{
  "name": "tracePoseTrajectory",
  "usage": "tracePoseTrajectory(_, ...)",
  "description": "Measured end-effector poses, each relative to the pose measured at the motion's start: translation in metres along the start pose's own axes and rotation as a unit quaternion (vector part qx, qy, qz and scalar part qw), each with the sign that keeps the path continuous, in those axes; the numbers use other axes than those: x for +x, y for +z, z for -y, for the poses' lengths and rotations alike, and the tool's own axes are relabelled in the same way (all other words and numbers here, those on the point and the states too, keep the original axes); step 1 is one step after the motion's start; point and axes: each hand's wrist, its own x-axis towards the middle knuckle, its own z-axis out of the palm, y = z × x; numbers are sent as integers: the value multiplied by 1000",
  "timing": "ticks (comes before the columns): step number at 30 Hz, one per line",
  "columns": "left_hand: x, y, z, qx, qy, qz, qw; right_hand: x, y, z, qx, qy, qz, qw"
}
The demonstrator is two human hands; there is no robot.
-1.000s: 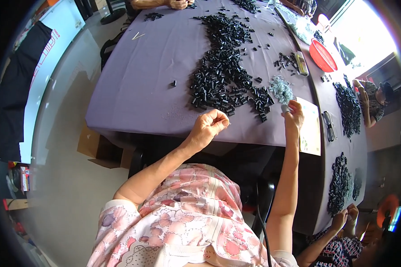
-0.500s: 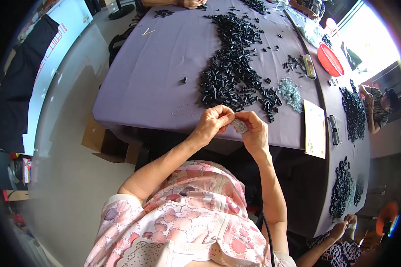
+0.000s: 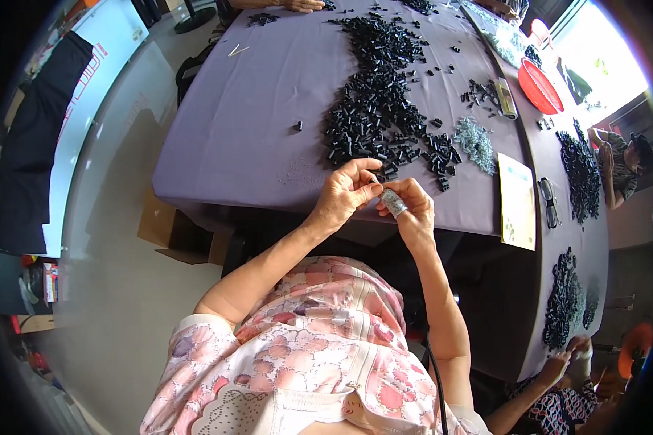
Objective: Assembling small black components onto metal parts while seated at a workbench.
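Just above the near table edge, my left hand (image 3: pixel 345 194) and my right hand (image 3: pixel 412 206) meet at the fingertips. My left thumb is pinched against a finger, with its index finger raised; a tiny dark bit seems to show there, too small to name. The fingers of my right hand are curled in a pinch. A silver-grey speckled piece (image 3: pixel 393 203) lies along its thumb; whether worn or held, I cannot tell. Right beyond my hands spreads a large heap of small black tubular parts (image 3: pixel 374 109). A smaller pile of clear, pale bits (image 3: pixel 476 145) lies to its right.
One loose black part (image 3: pixel 297 126) lies left of the heap. A yellowish sheet (image 3: pixel 516 203), glasses (image 3: pixel 549 203) and a red basket (image 3: pixel 540 87) are on the right. Other people's hands (image 3: pixel 569 359) work at the right and far sides. A cardboard box (image 3: pixel 168 225) stands below the table.
My left index finger has lifted away from the pinch. My right hand has turned, showing more of the silver-grey piece. At the far edge, another person's hands have shifted.
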Motion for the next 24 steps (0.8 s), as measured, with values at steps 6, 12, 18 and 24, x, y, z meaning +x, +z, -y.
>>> tracePoseTrajectory(6,0,0,0,-14,26,-22,999,0,-1,0,9,17,5,1000)
tracePoseTrajectory(12,-1,-6,0,119,50,-48,990,1,-8,0,-12,24,-15,1000)
tracePoseTrajectory(18,1,-19,-19,501,177,-108,840,10,-39,1,-97,-18,-83,992)
tracePoseTrajectory(24,2,-25,-11,555,201,-78,803,12,-45,-2,-124,-10,-98,987)
